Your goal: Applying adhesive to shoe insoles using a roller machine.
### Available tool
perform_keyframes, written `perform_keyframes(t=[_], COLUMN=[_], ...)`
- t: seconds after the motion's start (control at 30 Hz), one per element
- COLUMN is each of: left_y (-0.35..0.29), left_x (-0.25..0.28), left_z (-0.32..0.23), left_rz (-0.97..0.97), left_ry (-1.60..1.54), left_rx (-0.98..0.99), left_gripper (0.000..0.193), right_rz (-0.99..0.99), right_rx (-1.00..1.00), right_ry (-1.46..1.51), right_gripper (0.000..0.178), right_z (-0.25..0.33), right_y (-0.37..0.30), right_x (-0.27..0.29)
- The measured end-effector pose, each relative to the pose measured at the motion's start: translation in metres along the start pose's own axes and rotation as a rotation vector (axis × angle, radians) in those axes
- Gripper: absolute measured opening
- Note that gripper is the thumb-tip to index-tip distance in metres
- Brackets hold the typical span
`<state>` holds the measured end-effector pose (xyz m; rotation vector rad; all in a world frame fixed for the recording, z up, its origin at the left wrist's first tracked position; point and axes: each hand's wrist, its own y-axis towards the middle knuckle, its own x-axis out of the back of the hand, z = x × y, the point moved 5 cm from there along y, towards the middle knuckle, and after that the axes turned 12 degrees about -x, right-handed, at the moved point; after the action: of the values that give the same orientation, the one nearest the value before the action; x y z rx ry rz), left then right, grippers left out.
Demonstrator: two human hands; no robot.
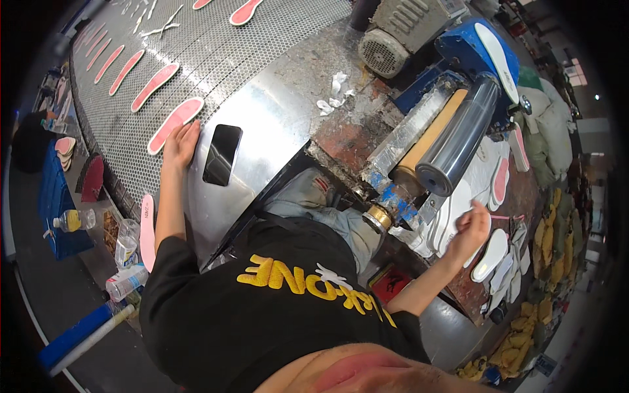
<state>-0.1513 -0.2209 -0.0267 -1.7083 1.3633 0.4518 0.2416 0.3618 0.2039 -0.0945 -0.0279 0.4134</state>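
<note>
My left hand (181, 144) lies at the near end of a pink insole with a white rim (175, 124) on the mesh conveyor belt. Its fingers are stretched out along the insole's edge, and the insole rests flat on the mesh. My right hand (473, 228) hovers over a pile of white insoles (452, 213) beside the roller machine. Its fingers are loosely bent and apart, with nothing visible in them. Close to that hand are a loose white insole (491, 254) and a pink-and-white one (500, 180). A black phone (223, 155) rests on the metal plate, right of my left hand.
Between my hands stands a machine with a shiny metal roller (462, 134) and a tan roller (432, 131); a motor (386, 52) sits behind. More pink insoles (154, 87) line the belt. Plastic bottles (126, 281) stand at left, yellow bundles (547, 229) at far right.
</note>
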Motion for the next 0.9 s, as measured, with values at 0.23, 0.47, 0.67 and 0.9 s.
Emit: perform_keyframes(t=[0.23, 0.47, 0.67, 0.9], left_y=[-0.018, -0.076, -0.114, -0.137], left_x=[-0.036, -0.118, -0.145, -0.178], left_z=[-0.01, 0.059, 0.113, 0.146], left_rz=[0.172, 0.587, 0.625, 0.758], left_ry=[0.289, 0.668, 0.81, 0.856], left_rx=[-0.049, -0.212, -0.163, -0.125], left_gripper=[0.031, 0.02, 0.023, 0.021], right_rz=[0.007, -0.144, -0.363, 0.121], right_rx=[0.762, 0.855, 0.774, 0.571], right_ry=[-0.355, -1.244, -1.515, -0.34], right_gripper=[0.019, 0.068, 0.076, 0.038], right_z=[0.154, 0.199, 0.189, 0.203], right_y=[0.037, 0.127, 0.16, 0.149], right_x=[-0.06, -0.152, -0.166, -0.106])
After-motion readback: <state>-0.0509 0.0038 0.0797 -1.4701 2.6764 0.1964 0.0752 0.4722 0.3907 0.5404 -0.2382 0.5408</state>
